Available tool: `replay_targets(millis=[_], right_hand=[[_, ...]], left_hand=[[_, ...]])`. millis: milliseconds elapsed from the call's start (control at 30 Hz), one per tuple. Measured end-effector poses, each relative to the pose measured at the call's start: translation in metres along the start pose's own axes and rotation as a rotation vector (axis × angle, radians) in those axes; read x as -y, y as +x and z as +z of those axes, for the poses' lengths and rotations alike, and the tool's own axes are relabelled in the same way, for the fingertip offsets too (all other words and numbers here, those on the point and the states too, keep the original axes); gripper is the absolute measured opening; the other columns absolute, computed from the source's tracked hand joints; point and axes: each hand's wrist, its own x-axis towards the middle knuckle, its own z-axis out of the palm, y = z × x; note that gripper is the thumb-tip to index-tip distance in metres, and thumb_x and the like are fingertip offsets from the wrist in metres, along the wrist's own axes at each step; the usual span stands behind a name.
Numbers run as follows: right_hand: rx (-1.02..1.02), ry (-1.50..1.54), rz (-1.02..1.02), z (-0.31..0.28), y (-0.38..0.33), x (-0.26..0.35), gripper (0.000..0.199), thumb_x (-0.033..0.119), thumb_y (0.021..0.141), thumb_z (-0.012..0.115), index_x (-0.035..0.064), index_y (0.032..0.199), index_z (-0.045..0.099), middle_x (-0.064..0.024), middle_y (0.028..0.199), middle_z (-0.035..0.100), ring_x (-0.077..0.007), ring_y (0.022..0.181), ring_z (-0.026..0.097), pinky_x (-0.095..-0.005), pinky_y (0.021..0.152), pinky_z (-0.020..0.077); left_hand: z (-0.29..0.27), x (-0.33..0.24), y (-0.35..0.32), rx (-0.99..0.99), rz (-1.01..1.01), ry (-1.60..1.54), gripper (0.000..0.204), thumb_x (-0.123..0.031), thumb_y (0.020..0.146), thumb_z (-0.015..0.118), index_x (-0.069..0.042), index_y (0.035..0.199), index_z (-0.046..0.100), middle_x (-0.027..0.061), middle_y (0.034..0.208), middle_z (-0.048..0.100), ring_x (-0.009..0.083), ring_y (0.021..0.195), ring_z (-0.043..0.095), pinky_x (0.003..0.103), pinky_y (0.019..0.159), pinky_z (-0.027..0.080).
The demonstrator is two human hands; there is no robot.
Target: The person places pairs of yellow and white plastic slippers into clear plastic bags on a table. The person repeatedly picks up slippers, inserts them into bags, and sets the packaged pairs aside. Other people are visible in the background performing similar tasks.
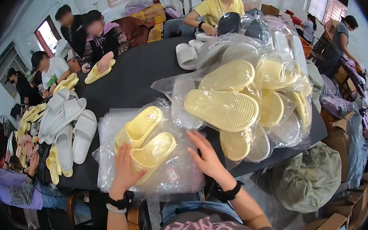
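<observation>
A pair of yellow slippers (pixel 154 152) lies side by side on a stack of clear plastic bags (pixel 115 128) at the near edge of the dark table. Whether a layer of plastic covers the pair, I cannot tell. My left hand (pixel 127 168) lies against the lower left of the pair, fingers stretched out and thumb apart. At the right side of the bags my right hand (pixel 209 155) has its fingers extended, holding nothing. A small white and red label (pixel 172 174) shows on the plastic between my hands.
A high pile of bagged yellow slippers (pixel 221 109) and grey ones fills the table's right. Loose grey slippers (pixel 84 134) lie to the left. A large greenish sack (pixel 310 176) and cardboard boxes (pixel 327 228) stand on the floor at right. Several people sit around the table.
</observation>
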Motion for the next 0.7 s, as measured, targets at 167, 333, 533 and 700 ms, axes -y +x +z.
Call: replay_targets(millis=[167, 333, 533, 700], right_hand=[[0.026, -0.385, -0.234, 0.014, 0.042, 0.04, 0.041, 0.015, 0.083, 0.063, 0.0107, 0.123, 0.061, -0.0136, 0.123, 0.06, -0.0321, 0.123, 0.052, -0.043, 0.105, 0.0382], [0.037, -0.82, -0.351, 0.047, 0.074, 0.002, 0.041, 0.021, 0.083, 0.058, 0.0097, 0.122, 0.064, -0.0105, 0.124, 0.06, -0.0278, 0.134, 0.043, -0.0515, 0.115, 0.024], [0.101, -0.886, -0.111, 0.025, 0.087, -0.021, 0.033, 0.02, 0.084, 0.055, 0.0198, 0.113, 0.071, -0.0094, 0.13, 0.058, -0.0308, 0.14, 0.034, -0.053, 0.119, 0.0107], [0.092, -0.941, -0.079, -0.001, 0.081, -0.026, 0.028, 0.02, 0.083, 0.057, 0.025, 0.104, 0.074, -0.0089, 0.127, 0.06, -0.0328, 0.138, 0.036, -0.0508, 0.119, 0.0131]], left_hand=[[0.009, 0.0, 0.005, -0.05, 0.026, -0.03, 0.111, -0.04, 0.067, 0.082, -0.001, 0.151, 0.02, 0.0232, 0.157, 0.021, 0.0411, 0.146, 0.015, 0.056, 0.117, 0.013], [0.023, 0.011, 0.009, -0.054, 0.065, -0.022, 0.114, -0.043, 0.065, 0.083, 0.0, 0.15, 0.021, 0.0245, 0.155, 0.023, 0.0415, 0.145, 0.018, 0.055, 0.116, 0.016], [0.03, 0.024, -0.004, -0.071, 0.062, -0.098, 0.111, -0.034, 0.064, 0.081, -0.001, 0.151, 0.02, 0.0244, 0.156, 0.022, 0.0415, 0.145, 0.018, 0.052, 0.118, 0.015], [0.021, 0.014, -0.003, -0.098, 0.137, -0.082, 0.1, -0.033, 0.074, 0.077, 0.001, 0.151, 0.022, 0.026, 0.153, 0.026, 0.0431, 0.143, 0.023, 0.049, 0.118, 0.017]])
